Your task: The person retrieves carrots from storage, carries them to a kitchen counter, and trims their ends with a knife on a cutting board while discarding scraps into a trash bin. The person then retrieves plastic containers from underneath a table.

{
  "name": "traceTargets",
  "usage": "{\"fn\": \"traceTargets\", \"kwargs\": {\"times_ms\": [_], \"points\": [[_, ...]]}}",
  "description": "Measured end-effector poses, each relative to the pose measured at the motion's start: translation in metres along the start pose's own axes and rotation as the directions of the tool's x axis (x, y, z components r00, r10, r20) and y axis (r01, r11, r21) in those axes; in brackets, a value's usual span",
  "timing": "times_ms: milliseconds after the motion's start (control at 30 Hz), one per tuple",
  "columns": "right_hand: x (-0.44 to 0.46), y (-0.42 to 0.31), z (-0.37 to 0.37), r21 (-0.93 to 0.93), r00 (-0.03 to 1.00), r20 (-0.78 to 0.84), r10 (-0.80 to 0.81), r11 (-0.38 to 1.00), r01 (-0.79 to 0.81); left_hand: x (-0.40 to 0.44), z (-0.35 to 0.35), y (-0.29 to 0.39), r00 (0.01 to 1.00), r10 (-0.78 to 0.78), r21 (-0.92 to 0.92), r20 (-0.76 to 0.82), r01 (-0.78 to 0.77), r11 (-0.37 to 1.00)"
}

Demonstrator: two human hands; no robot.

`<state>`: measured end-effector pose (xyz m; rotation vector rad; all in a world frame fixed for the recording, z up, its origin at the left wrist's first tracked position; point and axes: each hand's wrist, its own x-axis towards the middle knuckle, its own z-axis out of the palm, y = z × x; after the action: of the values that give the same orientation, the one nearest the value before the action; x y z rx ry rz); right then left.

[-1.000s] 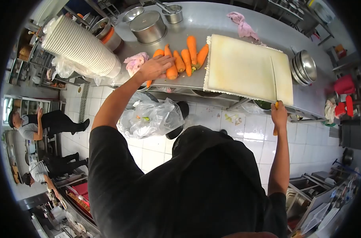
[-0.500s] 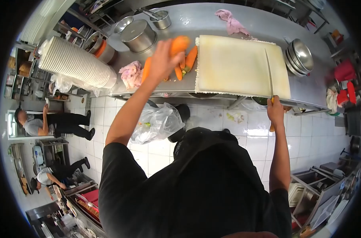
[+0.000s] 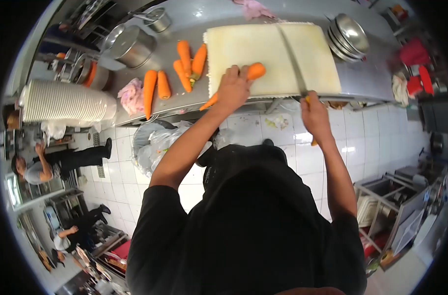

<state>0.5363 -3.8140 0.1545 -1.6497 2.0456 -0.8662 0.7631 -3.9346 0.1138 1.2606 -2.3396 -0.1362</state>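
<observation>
1. Loose carrots (image 3: 149, 91) lie on our desk (image 3: 381, 73), beside the cutting board (image 3: 234, 44).
2. Our left hand (image 3: 235, 89), palm down, grasps a carrot (image 3: 256, 71) over the board's near-left edge, thick end slanting toward the knife (image 3: 291, 54).
3. Our right hand (image 3: 316, 117) clenches the knife's handle, blade pointing away from us.

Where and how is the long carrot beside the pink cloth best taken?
Probably by its thick half, from above, with fingers on both long sides. The long carrot lies flat and narrows toward the near edge of the table. The pink cloth and a shorter carrot lie close beside it, leaving little room sideways.
</observation>
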Motion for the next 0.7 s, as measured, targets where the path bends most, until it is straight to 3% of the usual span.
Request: {"fn": "traceTargets", "kwargs": {"times_ms": [67, 167, 700], "points": [[-0.001, -0.025, 0.002, -0.008, 0.994, 0.071, -0.081, 0.997, 0.081, -0.001, 0.001, 0.000, 1.000, 0.002, -0.019, -0.010, -0.003, 1.000], [0.008, -0.034, 0.018, 0.090, 0.990, 0.135, -0.048, 0.995, 0.036, 0.000, 0.001, 0.000, 0.999, -0.035, -0.041, 0.011, 0.035, 0.999], [0.044, -0.044, 0.016, -0.053, 0.922, 0.388, -0.017, 0.998, 0.041, -0.001, -0.002, 0.000, 1.000, -0.017, -0.045, 0.015, 0.018, 0.999]]}}
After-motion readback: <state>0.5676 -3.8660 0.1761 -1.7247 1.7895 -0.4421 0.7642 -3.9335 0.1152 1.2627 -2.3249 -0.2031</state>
